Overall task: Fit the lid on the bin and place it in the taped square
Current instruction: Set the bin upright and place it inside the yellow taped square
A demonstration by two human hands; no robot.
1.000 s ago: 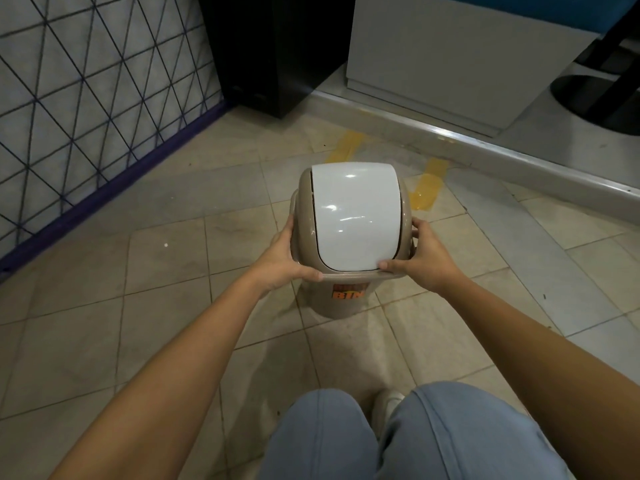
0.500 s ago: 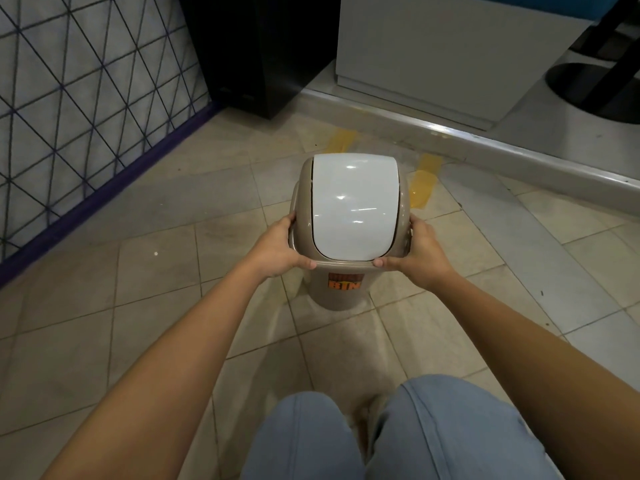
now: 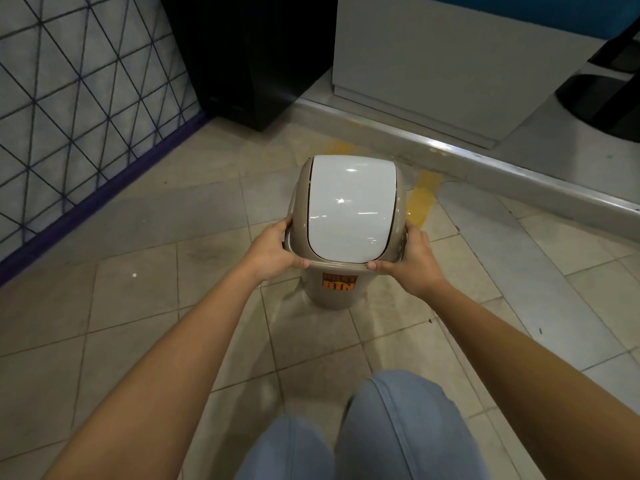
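A small taupe bin (image 3: 334,296) with an orange label carries its lid (image 3: 349,209), a taupe frame with a glossy white swing flap. My left hand (image 3: 273,252) grips the left side of the lid's rim and my right hand (image 3: 408,261) grips the right side. Yellow tape (image 3: 422,199) marks the floor just beyond the bin, with a second strip (image 3: 341,147) further left; the bin hides most of the marked square. I cannot tell whether the bin's base touches the floor.
A metal floor step (image 3: 485,168) runs across behind the tape, with a grey cabinet (image 3: 450,64) on it. A black box (image 3: 256,64) stands at the back. A wire grid panel (image 3: 86,98) lines the left. My knees (image 3: 381,438) are below.
The bin has moved a little away from me toward the yellow tape, both hands keeping their grip on the lid's rim. The view has tilted slightly.
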